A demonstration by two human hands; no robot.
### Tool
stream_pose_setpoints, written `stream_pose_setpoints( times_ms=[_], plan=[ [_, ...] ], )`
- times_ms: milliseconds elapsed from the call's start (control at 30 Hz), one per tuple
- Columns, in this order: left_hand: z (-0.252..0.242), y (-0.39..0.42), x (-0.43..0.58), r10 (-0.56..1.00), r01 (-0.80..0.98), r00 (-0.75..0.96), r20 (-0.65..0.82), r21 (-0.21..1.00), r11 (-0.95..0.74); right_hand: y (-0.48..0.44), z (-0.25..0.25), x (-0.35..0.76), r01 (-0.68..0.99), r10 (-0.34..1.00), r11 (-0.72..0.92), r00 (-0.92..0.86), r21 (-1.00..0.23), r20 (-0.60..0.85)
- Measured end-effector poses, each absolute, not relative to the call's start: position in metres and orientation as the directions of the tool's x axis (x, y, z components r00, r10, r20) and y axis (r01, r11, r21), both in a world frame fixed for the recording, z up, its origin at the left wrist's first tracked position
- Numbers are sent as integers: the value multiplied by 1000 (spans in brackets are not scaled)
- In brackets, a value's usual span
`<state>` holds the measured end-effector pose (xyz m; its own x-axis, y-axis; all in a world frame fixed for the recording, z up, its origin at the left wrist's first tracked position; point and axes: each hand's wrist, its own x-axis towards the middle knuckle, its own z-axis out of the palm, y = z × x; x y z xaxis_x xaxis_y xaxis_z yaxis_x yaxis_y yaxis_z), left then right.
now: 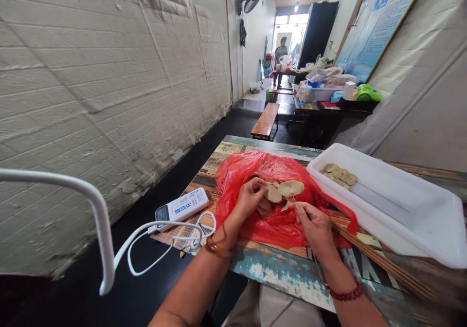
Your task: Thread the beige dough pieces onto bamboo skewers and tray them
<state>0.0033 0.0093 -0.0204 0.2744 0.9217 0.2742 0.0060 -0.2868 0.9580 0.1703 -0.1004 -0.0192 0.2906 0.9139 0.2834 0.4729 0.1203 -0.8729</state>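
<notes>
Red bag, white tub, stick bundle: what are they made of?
Red bag: thin plastic film, glossy; crinkles and highlights show. White tub: probably rigid plastic, satin; smooth, rounded rim. Stick bundle: likely bamboo or wood; straight tan rods, finish unclear.

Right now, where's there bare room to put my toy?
The table's far left corner, between its edges and the red plastic bag, or the white plastic tray's right end, away from its beige slices. It's crowded around the left hand and right hand at the bag, along the skewers and near the power bank.
</notes>
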Motion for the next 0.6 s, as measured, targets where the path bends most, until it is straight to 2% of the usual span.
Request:
stream_pose_setpoints(
  times_ms=[100,200,333,400,500,600],
  plan=[
    [-23,8,5,875,220,302,379,865,-450,-100,-20,171,475,910,129,292,-871,294],
    [-23,5,4,807,454,372,458,669,-589,-99,-22,171,472,906,130,301,-872,298],
    [-17,2,2,743,647,423,519,401,-648,-99,-21,170,461,904,123,314,-879,291],
    [-15,1,2,731,710,420,538,307,-634,-99,-19,169,456,902,119,321,-882,288],
    [-15,1,2,740,750,421,524,258,-609,-100,-17,169,446,906,114,319,-888,277],
    [-16,2,2,754,723,400,521,327,-609,-100,-17,169,448,906,119,317,-886,282]
  ],
)
